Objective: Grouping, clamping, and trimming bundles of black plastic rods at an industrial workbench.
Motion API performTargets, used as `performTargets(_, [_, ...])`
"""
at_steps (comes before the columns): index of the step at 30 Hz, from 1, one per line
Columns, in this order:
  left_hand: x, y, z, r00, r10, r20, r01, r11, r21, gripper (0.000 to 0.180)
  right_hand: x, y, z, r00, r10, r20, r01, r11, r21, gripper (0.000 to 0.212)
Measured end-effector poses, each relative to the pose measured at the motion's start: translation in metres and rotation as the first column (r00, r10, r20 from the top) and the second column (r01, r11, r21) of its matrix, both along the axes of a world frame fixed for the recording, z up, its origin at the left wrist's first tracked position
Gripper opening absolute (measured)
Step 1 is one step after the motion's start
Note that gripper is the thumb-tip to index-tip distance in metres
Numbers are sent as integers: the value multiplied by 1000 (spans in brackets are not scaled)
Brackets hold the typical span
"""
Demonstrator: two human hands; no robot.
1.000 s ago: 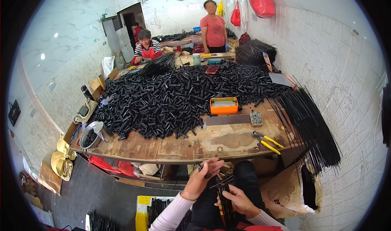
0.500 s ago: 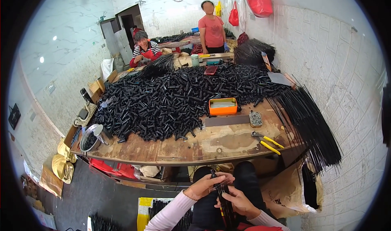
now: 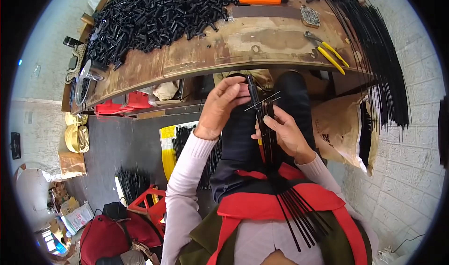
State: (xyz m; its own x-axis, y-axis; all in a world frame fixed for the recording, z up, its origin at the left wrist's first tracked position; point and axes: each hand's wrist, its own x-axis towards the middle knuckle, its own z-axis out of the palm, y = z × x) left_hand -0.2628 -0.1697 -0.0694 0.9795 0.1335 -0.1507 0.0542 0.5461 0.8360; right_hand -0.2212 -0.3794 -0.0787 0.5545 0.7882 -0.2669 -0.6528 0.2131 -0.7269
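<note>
Black rods (image 3: pixel 268 142) are gripped as a bundle by the right hand (image 3: pixel 291 133), thumb closed over them, above the lap (image 3: pixel 237 141). Black tube (image 3: pixel 252 89) is positioned at the bundle's far end; left hand (image 3: pixel 220 103) is held half-curled just left, contact can't be told.

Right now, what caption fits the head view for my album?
Right hand holding thin black rods, left hand beside a black tube, near a wooden table.
</note>
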Motion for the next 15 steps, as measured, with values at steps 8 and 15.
performTargets(8, [-1,-15,10,998,-41,-49,49,980,191,38,-16,-4,-2,1000,9,-2,-9,1000,-8,30])
performTargets(15, [-7,-20,24,993,-81,-87,76,995,-61,49,-12,-2,0,1000,6,8,-6,1000,3,28])
